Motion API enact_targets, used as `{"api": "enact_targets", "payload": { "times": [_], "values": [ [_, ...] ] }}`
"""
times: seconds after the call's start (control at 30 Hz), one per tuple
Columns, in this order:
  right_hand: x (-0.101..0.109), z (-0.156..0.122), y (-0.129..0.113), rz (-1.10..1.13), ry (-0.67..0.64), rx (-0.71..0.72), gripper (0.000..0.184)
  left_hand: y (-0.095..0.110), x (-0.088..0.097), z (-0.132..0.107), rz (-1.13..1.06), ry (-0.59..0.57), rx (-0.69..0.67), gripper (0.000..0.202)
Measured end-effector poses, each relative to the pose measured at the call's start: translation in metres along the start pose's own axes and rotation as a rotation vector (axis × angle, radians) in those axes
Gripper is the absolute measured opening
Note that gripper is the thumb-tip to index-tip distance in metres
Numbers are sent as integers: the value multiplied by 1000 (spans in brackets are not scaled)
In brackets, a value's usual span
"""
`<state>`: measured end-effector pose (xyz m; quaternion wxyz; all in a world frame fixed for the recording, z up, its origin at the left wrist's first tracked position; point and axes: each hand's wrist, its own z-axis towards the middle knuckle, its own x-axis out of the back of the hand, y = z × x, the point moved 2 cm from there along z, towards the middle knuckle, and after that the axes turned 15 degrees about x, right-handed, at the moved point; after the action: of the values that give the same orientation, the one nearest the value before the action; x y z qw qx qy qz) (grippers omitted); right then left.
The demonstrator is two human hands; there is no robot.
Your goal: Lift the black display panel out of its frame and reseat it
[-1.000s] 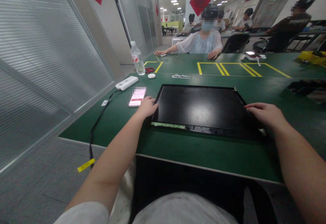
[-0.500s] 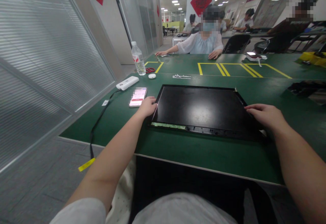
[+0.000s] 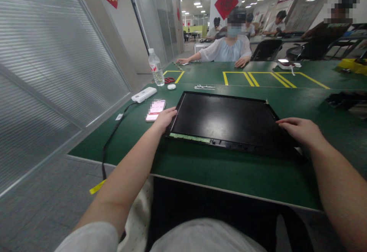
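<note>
A black display panel (image 3: 223, 118) in a dark frame is in front of me, its left side tipped slightly up from the table. Along its near edge runs a green circuit strip (image 3: 189, 138). My left hand (image 3: 166, 117) grips the panel's left edge, the fingers on the rim and partly hidden. At the opposite edge, my right hand (image 3: 301, 129) holds the frame between thumb and fingers. Just left of my left hand lies a phone (image 3: 155, 110) with a lit screen.
A water bottle (image 3: 156, 68), red-handled scissors (image 3: 169, 80), a white earbud case (image 3: 171, 86) and a white power bank (image 3: 144, 94) stand at the left. Thin metal strips (image 3: 204, 87) lie beyond the panel. Across the green table (image 3: 183, 164) sits a person (image 3: 229, 47).
The panel's left side has risen a little with my left hand, and the light reflection on it has shifted left. My right hand stays at the right edge.
</note>
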<state>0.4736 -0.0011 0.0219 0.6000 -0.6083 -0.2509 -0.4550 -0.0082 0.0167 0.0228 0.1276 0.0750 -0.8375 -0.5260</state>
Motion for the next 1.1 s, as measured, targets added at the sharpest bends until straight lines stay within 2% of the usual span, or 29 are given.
{"api": "enact_targets", "payload": {
  "times": [0.2, 0.47, 0.8, 1.1],
  "values": [
    [-3, 5, 6, 8, 21, 29, 26, 2, -1, -2, -31, 11, 73, 45],
    [0, 0, 0, 14, 29, 13, 24, 2, -2, 0, -131, 4, 104, 45],
    [2, -1, -3, -10, 6, 24, 27, -1, 0, 13, -181, -66, 133, 47],
    [0, 1, -2, -60, -15, 14, 29, 1, -6, 3, -279, -169, 147, 49]
  ]
}}
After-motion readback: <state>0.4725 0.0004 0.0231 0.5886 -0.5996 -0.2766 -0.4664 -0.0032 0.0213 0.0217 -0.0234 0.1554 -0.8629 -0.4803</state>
